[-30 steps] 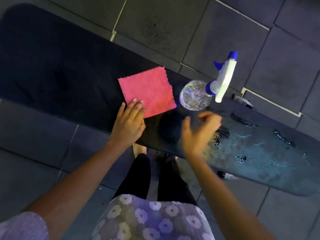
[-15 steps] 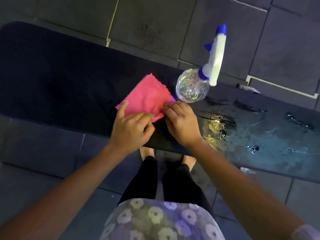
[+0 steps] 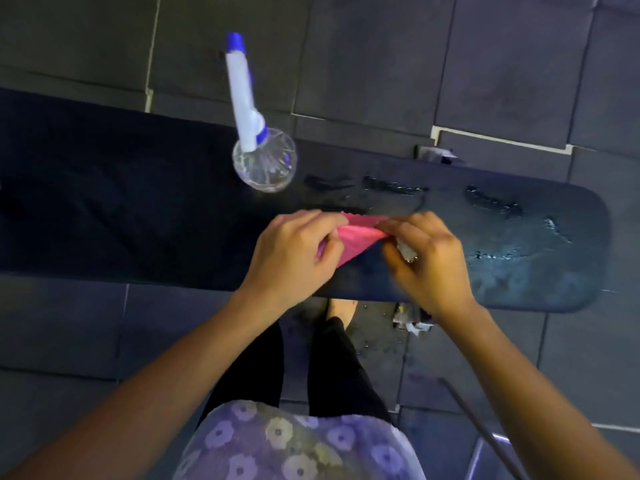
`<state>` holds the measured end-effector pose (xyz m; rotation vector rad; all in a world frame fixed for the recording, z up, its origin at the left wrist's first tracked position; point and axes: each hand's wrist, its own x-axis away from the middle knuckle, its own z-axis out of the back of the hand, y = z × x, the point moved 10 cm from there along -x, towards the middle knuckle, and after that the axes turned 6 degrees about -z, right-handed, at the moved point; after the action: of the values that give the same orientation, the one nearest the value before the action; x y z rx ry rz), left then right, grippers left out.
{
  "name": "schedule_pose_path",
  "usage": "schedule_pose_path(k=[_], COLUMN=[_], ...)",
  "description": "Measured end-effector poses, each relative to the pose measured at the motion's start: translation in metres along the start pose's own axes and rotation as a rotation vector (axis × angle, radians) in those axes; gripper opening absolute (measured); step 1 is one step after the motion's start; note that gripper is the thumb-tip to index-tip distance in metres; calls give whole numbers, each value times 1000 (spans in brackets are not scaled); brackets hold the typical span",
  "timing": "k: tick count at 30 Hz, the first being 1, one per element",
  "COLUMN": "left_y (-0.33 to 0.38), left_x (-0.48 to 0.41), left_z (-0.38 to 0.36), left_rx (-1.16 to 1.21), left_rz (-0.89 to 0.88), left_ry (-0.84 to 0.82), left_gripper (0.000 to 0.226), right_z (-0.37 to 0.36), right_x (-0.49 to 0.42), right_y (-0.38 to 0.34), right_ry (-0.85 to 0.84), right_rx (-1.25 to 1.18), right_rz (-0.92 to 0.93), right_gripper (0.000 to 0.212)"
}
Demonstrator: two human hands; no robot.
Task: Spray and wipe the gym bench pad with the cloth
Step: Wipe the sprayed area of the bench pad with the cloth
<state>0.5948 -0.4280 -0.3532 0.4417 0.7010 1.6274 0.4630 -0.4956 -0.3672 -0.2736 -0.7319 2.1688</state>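
Observation:
A long black bench pad (image 3: pixel 138 209) runs across the view, with wet streaks and droplets on its right half. The pink cloth (image 3: pixel 353 240) is bunched between my two hands just above the pad's middle. My left hand (image 3: pixel 294 254) pinches its left side and my right hand (image 3: pixel 426 258) pinches its right side; most of the cloth is hidden by the fingers. A clear spray bottle (image 3: pixel 265 162) with a white and blue trigger head stands upright on the pad's far edge, left of and beyond my hands.
Dark grey floor tiles (image 3: pixel 381 57) surround the bench. My legs and a bare foot (image 3: pixel 341 311) stand under the pad's near edge. Scraps of litter (image 3: pixel 412 322) lie on the floor by the foot. A thin rod (image 3: pixel 485 431) slants across the lower right.
The cloth lay flat beside the bottle; both hands gripped it, lifted it off the pad and carried it right of the bottle, bunching it. The view swung right along the bench.

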Motion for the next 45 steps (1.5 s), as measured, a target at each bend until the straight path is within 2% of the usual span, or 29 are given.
schedule_pose_path(k=[6,10,12,15,17,21,23,25,28,31,33,35,41,43,45], left_y=[42,41,24,-17,-39,-69,-82,-94,-101,-108,-113,-114,-113,-113,-112], left_x=[-60,-56,-39,7,41,71,74,71,63,60,62,65,66,67,67], left_z=[6,0,-18,-63,-83,-72,-64,-63,-73,-76,-75,-79,-85,-84,-84], left_rx=[-87,-210,-273,-304,-287,-234,-232,-247,-242,-211,-180,-226,-346,-346,-345], left_rz=[-143,-237,-250,-213,-174,-16,50,73,0,-27,12,19,-5,-4,-1], left_ry=[115,130,81,-94,-181,-109,-78,-101,-178,-179,-144,-148,-178,-181,-179], left_gripper=[24,24,26,33,33,33,39,45,50,51,52,52,54,54,53], right_z=[69,62,33,-35,-67,-76,-82,-99,-139,-153,-152,-146,-128,-135,-138], right_x=[-29,-31,-23,-2,17,21,7,-15,-41,-61,-68,-77,-110,-112,-112], right_y=[24,26,33,48,51,34,27,20,11,15,17,22,55,48,39], right_ry=[215,236,134,-153,-266,-224,-264,-342,-471,-500,-448,-349,-9,32,-4], right_rx=[-22,-2,44,162,237,304,347,472,696,715,675,618,382,374,408], right_rz=[-35,-3,-3,-10,-10,71,102,212,524,650,589,420,-493,-588,-492], right_gripper=[24,26,30,32,34,49,63,74,78,82,84,84,75,74,75])
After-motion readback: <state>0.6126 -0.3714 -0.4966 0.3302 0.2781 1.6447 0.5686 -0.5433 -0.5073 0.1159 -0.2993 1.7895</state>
